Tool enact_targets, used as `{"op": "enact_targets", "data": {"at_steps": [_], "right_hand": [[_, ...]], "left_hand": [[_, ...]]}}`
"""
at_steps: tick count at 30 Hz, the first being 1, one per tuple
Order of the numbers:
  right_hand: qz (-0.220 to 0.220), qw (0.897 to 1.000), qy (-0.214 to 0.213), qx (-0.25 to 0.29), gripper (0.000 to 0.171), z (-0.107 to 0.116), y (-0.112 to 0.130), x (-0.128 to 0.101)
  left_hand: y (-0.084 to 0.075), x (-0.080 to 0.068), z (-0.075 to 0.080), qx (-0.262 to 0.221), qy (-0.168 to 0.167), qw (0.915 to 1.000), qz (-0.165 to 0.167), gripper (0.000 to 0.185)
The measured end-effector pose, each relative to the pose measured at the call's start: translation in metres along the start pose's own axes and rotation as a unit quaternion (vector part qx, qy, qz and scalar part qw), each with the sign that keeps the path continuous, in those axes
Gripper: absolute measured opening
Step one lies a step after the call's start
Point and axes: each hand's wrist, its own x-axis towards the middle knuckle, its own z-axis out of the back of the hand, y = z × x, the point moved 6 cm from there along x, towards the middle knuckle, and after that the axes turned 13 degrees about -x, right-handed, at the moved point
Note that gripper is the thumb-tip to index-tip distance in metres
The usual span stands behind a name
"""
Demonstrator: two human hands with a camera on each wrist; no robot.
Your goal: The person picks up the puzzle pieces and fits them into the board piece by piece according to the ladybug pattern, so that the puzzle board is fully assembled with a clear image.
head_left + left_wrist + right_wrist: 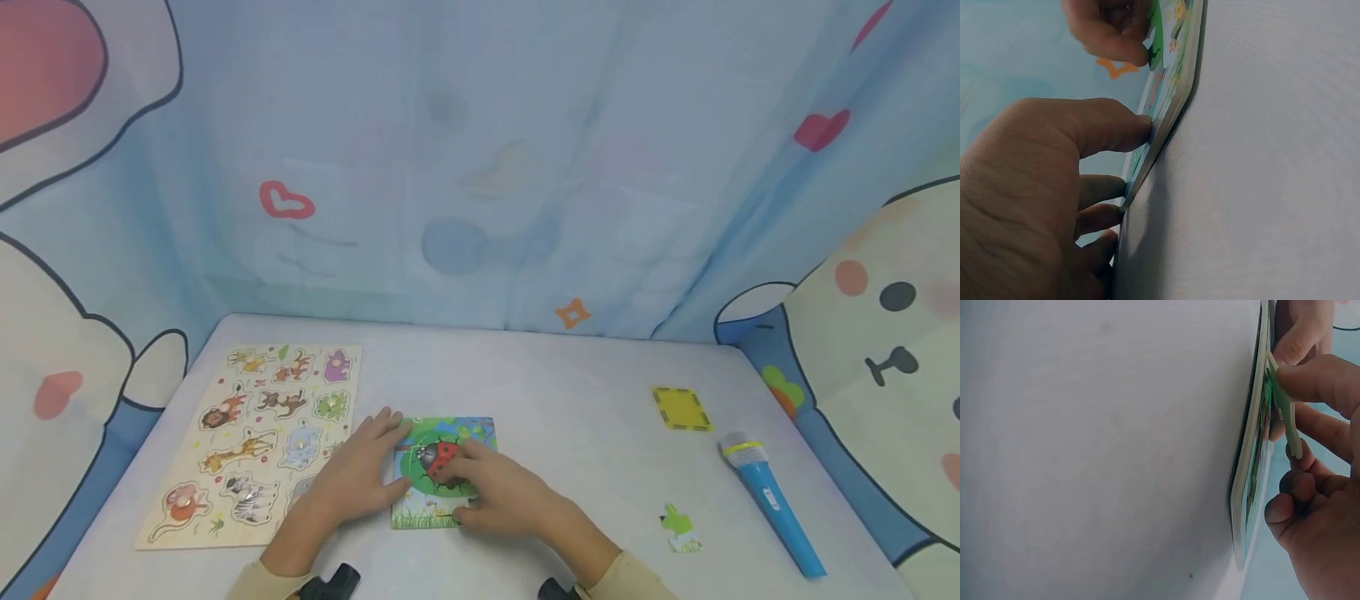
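The ladybug puzzle board [444, 471] lies flat on the white counter [570, 417], and both hands are on it. The left hand [360, 479] rests at the left edge of this board, palm down, with the fingers almost straight and the fingertips [1138, 128] pressing on the edge; it grips nothing. The right hand [502, 492] comes over the board from its right side. Its thumb and first fingers are curled and pinch a thin green puzzle piece [1285, 409], which is tilted, one edge touching the board surface and the other edge lifted.

Just left of the board lies an animal puzzle tray [258, 442]. Well to the right of the board are a yellow square [681, 408], a blue toy microphone [772, 500] and a small green loose piece [678, 527].
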Motion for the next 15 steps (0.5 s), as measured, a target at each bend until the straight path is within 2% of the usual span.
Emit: {"op": "enact_targets", "data": {"at_steps": [15], "right_hand": [[-0.008,1.000,0.025,0.006,0.037,-0.0060,-0.0035,0.0025]], "left_hand": [[0.0005,-0.0002,-0.0004,0.000,0.001,1.0000,-0.006,0.073]]}}
